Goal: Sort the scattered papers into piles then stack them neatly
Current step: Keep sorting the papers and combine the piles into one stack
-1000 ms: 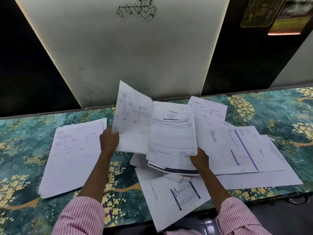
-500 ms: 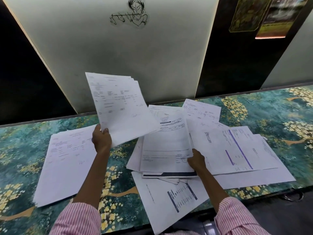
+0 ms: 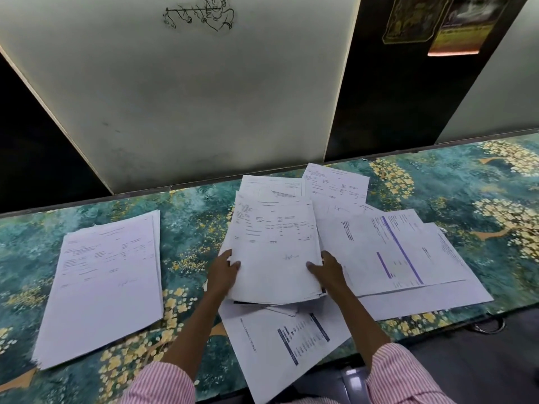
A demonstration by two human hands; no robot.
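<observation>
both grips pinch one sheaf [image 3: 274,258] by its side edges, left hand [image 3: 224,272] and right hand [image 3: 329,269]. raised a moment ago, it is now down on the scattered heap [image 3: 393,252], right of the sorted pile [image 3: 105,287]: likely being squared, not yet filed.

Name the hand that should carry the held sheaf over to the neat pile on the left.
Left, probably. The left hand grips the sheaf on the edge nearest the neat pile, with only bare table between. The right hand holds the far edge and would reach across.
</observation>
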